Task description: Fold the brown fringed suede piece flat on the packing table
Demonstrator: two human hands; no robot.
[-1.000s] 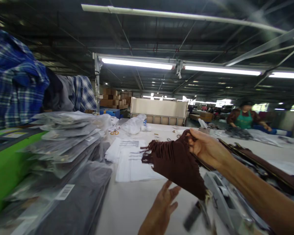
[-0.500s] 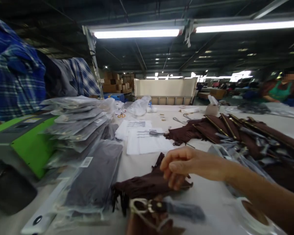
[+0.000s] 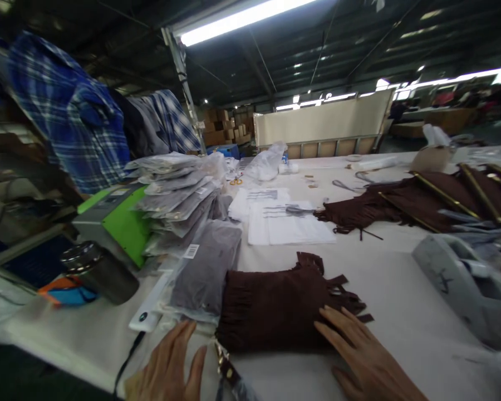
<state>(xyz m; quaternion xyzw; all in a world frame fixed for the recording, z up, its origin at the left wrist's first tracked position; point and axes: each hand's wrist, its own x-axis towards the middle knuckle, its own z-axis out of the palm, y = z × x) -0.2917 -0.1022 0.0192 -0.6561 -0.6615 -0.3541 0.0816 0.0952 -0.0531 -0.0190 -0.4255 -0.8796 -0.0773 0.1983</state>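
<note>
- A brown fringed piece [image 3: 271, 309] lies flat on a white tabletop [image 3: 388, 273] between two bare hands, its strips of fringe spread at both ends.
- The person's right hand [image 3: 361, 353] reaches its lower right corner, fingertips apparently resting on the cloth; the grip is released, with nothing clasped.
- The left hand [image 3: 169, 365], fingers spread and grip equally slack, hovers or rests just beside a strap with metal fittings [image 3: 227, 367] at the piece's lower left corner; whether it touches the tabletop cannot be told.
- Soft, light and matte, the material looks suede-like and should fold easily, with little slip and small risk of breakage.
- The plain middle of its near and far edges seems the surest hold; the loose fringe would likely tangle or fold under, and the hard fittings could drag.
- Beyond, a bagged grey item [image 3: 202, 270] lies near its left side, white sheets [image 3: 286, 223] behind, and more brown fringed pieces [image 3: 376, 203] farther right.
</note>
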